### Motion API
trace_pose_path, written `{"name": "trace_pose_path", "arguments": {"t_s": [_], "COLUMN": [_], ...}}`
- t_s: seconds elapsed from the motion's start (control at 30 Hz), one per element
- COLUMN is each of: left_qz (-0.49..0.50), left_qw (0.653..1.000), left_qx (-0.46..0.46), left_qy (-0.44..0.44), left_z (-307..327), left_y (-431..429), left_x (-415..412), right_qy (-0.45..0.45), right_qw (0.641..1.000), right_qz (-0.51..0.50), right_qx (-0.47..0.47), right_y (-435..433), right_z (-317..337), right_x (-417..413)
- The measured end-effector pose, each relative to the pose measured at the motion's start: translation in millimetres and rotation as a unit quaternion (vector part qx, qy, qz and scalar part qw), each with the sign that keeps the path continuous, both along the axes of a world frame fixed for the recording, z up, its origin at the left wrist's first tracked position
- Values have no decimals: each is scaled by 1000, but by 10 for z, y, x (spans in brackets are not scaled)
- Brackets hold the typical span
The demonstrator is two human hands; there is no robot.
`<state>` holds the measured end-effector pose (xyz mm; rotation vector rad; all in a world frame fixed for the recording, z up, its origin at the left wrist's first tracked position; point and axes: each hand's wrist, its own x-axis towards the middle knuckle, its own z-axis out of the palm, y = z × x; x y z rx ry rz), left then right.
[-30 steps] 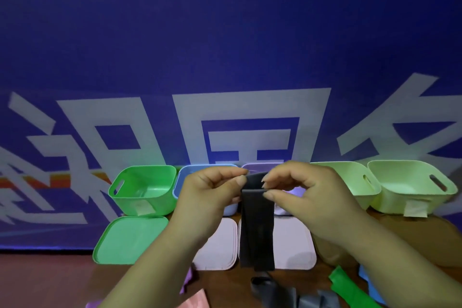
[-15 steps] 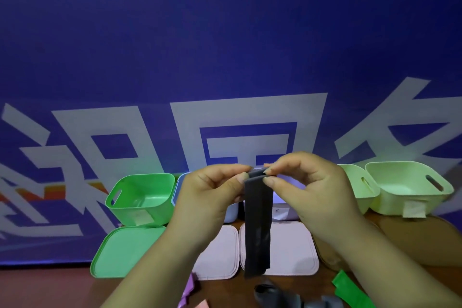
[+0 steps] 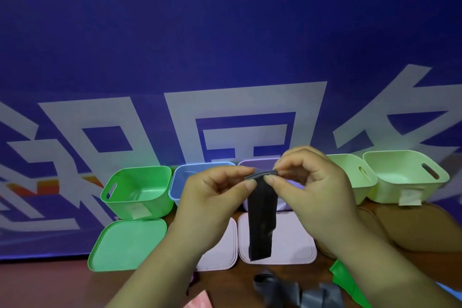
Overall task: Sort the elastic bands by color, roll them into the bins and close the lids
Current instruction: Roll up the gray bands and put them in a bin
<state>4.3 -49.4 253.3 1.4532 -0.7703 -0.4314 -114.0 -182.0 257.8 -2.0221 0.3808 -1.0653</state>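
Shorter now, the limp grey band (image 3: 261,222) hangs, rolled top pinched by left hand (image 3: 212,200) and right hand (image 3: 317,190).

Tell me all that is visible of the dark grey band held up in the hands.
The dark grey elastic band is a flat, matte, rubbery-looking strip. Its top end is rolled over, pinched by the left hand and the right hand. The rest hangs straight down in front of a pale pink lid.
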Motion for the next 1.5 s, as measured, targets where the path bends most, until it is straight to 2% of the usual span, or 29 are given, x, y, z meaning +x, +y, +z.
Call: {"name": "trace_pose_path", "arguments": {"t_s": [0.07, 0.23, 0.4, 0.53, 0.63, 0.8, 1.0, 1.1, 1.27, 1.5], "left_qz": [15, 22, 27, 36, 47, 64, 60, 53, 55, 63], "left_qw": [1000, 1000, 998, 993, 984, 964, 947, 941, 935, 937], "left_qx": [-3, -2, 48, 109, 160, 230, 288, 298, 305, 283], "left_qy": [-1, 18, 22, 38, 57, 116, 133, 153, 170, 193], "left_z": [-50, -237, -619, -998, -1341, -1821, -2161, -2243, -2304, -2265], "left_y": [-20, -61, -61, -12, 71, 170, 206, 181, 125, 50], "left_x": [-3, 22, 85, 133, 214, 266, 310, 310, 323, 326], "right_qy": [-4, 21, 67, 138, 240, 401, 522, 569, 603, 566], "right_qw": [999, 978, 959, 943, 929, 883, 831, 813, 790, 813], "right_qz": [17, 84, 121, 106, 68, 46, 71, 78, 76, 69], "right_qx": [28, 191, 247, 285, 272, 239, 177, 97, 78, 120], "right_y": [-3, -33, -123, -272, -450, -600, -678, -714, -761, -757], "right_z": [-34, -184, -528, -987, -1504, -2295, -2862, -3033, -3254, -3176], "right_x": [2, 19, 31, -14, -74, -184, -223, -222, -286, -298]}}
